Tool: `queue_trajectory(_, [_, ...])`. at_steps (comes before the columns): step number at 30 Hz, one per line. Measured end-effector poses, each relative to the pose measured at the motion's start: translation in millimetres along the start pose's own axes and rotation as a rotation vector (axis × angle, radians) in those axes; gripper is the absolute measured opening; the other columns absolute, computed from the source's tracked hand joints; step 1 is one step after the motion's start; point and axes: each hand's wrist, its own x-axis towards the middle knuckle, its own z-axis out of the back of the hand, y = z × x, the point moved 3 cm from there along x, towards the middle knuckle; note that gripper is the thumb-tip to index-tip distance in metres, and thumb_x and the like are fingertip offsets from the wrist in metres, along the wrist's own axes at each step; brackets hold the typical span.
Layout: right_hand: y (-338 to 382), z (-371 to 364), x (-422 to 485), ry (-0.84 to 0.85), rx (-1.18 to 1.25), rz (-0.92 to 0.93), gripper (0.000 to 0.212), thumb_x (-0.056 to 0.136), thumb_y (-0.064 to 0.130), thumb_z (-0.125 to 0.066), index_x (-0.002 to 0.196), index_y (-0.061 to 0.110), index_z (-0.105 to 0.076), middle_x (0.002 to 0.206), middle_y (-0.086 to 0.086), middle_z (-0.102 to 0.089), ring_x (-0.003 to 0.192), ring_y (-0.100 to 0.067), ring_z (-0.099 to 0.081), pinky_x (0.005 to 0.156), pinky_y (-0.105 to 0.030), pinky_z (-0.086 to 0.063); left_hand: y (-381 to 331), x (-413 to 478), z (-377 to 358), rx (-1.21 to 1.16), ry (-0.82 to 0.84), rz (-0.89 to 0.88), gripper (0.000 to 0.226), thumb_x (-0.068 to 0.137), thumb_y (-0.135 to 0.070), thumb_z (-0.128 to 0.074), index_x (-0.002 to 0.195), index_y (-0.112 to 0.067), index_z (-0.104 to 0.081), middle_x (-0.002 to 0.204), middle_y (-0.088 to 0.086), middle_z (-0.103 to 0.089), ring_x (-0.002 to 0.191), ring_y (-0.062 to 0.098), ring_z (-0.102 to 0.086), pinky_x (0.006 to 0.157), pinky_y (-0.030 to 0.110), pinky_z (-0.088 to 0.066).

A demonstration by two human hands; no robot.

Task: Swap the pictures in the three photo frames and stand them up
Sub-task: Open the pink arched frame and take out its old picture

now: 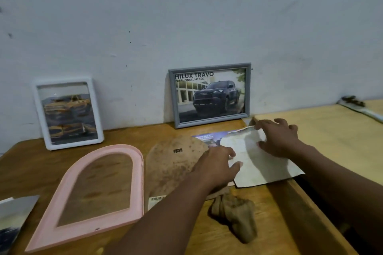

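Left hand (217, 163) and right hand (277, 138) splayed, apparently pressing the paper (259, 170).

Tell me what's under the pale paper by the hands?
A blue printed picture pokes out from under the pale paper at its far left corner. The rest is covered, so what it shows is hidden.

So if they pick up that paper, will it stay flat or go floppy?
Probably floppy: the paper looks thin, and its far edge curls up by the right hand. It is likely very light, so it may slide easily on the smooth table. Its uneven edges suggest it could tear if tugged.
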Motion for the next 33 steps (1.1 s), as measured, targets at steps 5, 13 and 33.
queue_trajectory(5, [16.3,-33.8,-11.0,0.151,0.126,0.056,0.039,0.095,0.043,-0.050,0.132,0.031,-0.051,0.142,0.003,-0.053,0.129,-0.022,-0.048,0.103,-0.042,-0.039,-4.2,5.1,-9.8,0.178,-0.005,-0.047,0.042,0.096,-0.052,-0.053,0.121,-0.022,-0.068,0.116,0.001,-0.068,0.111,0.026,-0.059,0.090,0.043,-0.050])
queue_trajectory(13, [59.8,-5.5,-17.9,0.046,0.266,0.116,0.038,0.093,0.038,-0.061,0.129,0.026,-0.057,0.135,0.000,-0.060,0.121,-0.023,-0.056,0.100,-0.043,-0.047,9.6,-19.7,33.5,0.092,-0.082,-0.011,0.034,0.097,-0.044,-0.056,0.122,-0.023,-0.066,0.119,-0.001,-0.067,0.113,0.019,-0.057,0.091,0.043,-0.052])
queue_trajectory(33, [491.6,-30.3,-146.7,0.333,0.475,0.728,0.039,0.095,0.032,-0.059,0.133,0.026,-0.049,0.126,-0.001,-0.062,0.107,-0.020,-0.060,0.090,-0.041,-0.052,252.6,-325.9,217.6,0.270,-0.414,0.768,0.046,0.096,-0.038,-0.061,0.140,-0.024,-0.054,0.134,0.002,-0.062,0.118,0.020,-0.059,0.098,0.041,-0.052])
